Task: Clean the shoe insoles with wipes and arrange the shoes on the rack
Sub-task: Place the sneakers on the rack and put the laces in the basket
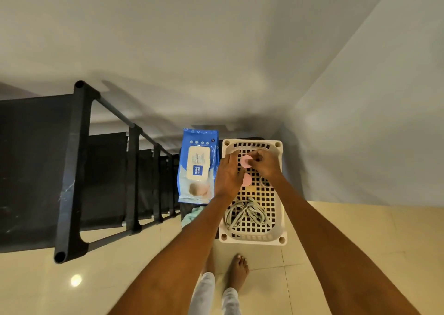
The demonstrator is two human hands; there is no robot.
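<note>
Rack: a black metal-and-fabric shoe rack (72, 170) is standing at the left, its tiers receding toward the far wall; no shoes or insoles are showing anywhere in view.
Wipes: a blue soft-plastic pack of wet wipes (197, 166) is lying just right of the rack, its white flap lid looking closed.
Left hand: the left hand (228, 177) is reaching over the near-left part of the tray, fingers fairly straight and pointing down at the far end; whether they are touching anything I cannot tell.
Tray: a white perforated plastic tray (252, 239) is carrying a coiled grey cable (246, 212) at its near end.
Right hand: the right hand (263, 164) is curling its fingertips around a small pink round disc (246, 162); a second pink piece (247, 180) is lying just nearer.
Risk: the pinch looks light, so the disc could be slipping and dropping through or off the tray; the forearms crossing low could also be snagging the cable.
</note>
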